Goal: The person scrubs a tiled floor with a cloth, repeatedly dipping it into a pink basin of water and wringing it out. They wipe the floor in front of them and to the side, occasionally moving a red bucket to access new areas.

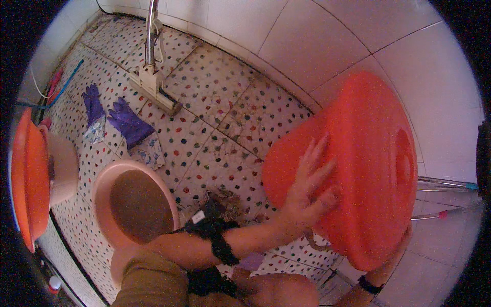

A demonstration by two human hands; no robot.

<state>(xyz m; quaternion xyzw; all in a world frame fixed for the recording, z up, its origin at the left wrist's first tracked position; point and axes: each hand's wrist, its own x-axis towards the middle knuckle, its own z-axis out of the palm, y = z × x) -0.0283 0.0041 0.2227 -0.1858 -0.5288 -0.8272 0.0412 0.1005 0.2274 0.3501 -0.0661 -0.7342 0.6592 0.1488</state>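
A large red bucket (291, 153) with a wide red lid (365, 179) is tipped on its side at the right, its lid facing right. My left hand (309, 192) lies against the bucket's side just below the lid's rim, with its fingers spread. A black strap (222, 245) hangs round that forearm. From the lower right my right arm reaches up behind the lid's lower edge. Only part of my right hand (403, 244) shows there, and its fingers are hidden.
A pink bucket (99, 192) with brownish contents stands left. Beyond it lie purple rubber gloves (128, 123) and a sponge mop (153, 84) on the speckled tile floor. An orange basin (33, 179) is at far left. Metal poles (445, 185) lean by the right wall.
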